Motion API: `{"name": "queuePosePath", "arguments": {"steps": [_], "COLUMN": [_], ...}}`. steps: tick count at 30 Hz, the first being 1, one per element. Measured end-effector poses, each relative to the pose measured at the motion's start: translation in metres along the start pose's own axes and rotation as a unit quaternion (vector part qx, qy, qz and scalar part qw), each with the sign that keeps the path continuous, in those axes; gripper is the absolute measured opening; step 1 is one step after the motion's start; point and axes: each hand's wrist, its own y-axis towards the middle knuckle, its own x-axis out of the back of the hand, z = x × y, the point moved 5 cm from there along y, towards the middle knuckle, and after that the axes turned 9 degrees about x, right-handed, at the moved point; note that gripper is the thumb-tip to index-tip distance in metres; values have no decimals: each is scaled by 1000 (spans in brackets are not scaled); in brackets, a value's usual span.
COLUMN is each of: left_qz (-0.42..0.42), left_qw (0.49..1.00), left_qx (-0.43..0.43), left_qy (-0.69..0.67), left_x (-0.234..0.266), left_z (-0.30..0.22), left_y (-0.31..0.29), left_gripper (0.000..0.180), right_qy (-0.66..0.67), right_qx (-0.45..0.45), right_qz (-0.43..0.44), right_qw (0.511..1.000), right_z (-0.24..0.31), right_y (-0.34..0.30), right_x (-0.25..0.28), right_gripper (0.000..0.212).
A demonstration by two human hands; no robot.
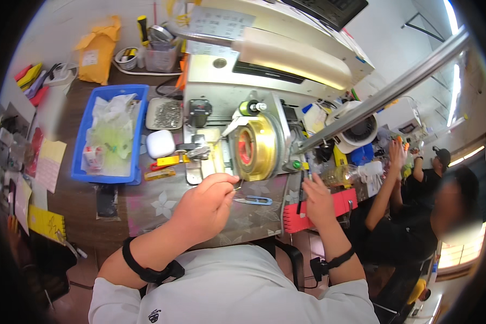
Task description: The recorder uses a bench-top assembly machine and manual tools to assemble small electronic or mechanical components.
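Observation:
My left hand [202, 208] is closed in a pinch in front of the bench machine, its fingertips by the lower edge of a yellow reel [263, 148]. A small, thin greenish piece [236, 189] shows at those fingertips, too small to name. My right hand [319, 202] is raised beside the red notebook [340, 205], fingers drawn together; what they hold, if anything, is hidden. Between the two hands lies a pair of blue-handled thread snips [256, 200] on the flower-patterned mat [164, 205]. A dark pen-like stick [301, 200] stands out just left of my right hand.
A blue tray [81, 140] with plastic bags stands left, beside a dish of small metal parts [164, 114] and a white rounded case [160, 144]. A metal pole [383, 89] slants across the upper right. People sit close on the right, one with raised hands [397, 156].

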Motion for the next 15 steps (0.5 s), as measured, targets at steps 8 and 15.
{"name": "queuePosePath", "arguments": {"steps": [8,15], "left_qz": [15,56], "left_qw": [996,998], "left_qx": [-81,-24], "left_qy": [-27,34], "left_x": [-19,-17], "left_z": [0,2], "left_y": [-3,7], "left_gripper": [23,13], "right_qy": [85,220], "right_qx": [-66,-58], "right_qz": [-189,-39], "right_qw": [976,973], "right_z": [48,26], "right_y": [104,100], "right_x": [50,-2], "right_gripper": [24,18]}}
